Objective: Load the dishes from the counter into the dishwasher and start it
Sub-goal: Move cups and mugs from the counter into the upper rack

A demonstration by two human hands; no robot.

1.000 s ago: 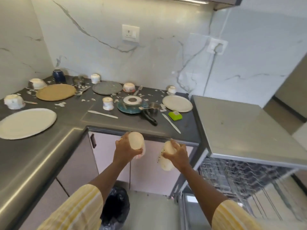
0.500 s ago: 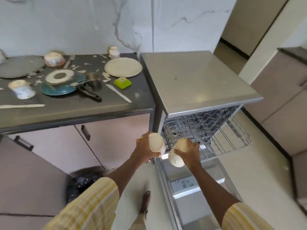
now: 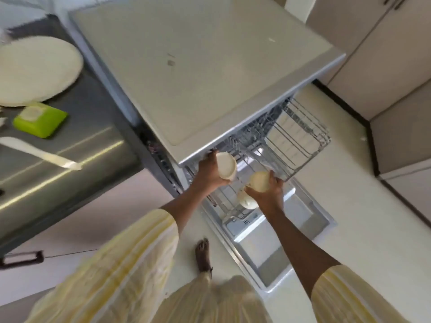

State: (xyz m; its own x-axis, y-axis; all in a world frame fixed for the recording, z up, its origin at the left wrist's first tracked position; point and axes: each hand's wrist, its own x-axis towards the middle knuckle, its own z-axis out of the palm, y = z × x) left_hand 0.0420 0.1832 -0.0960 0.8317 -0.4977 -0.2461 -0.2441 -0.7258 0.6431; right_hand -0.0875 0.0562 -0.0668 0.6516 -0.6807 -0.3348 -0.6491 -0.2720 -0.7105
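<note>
1. The left hand reaches forward from a pale yellow striped sleeve, just below the front edge of the dishwasher top. Its fingers are curled round a cream cup, which lies tilted with one round end facing the camera.
2. The right hand is stretched out beside it, a little lower and nearer the body. It grips a cream bowl from below, with the thumb and fingertips wrapped over the rim.
3. The two hands are close together but do not touch. Both are held over the near left part of the pulled-out wire rack.
4. A second cream bowl shows just under the right hand, against the wires. I cannot tell whether the hand holds it too or whether it sits in the rack.
5. The rack sticks out of the dishwasher toward the right. The door hangs open and flat beneath it, with its inner panel facing up.
6. On the grey tabletop to the left of the dishwasher lies a large cream plate. A green box sits just in front of the plate, and a long white utensil lies nearer the edge.
7. A bare foot stands on the pale floor beside the open door.
</note>
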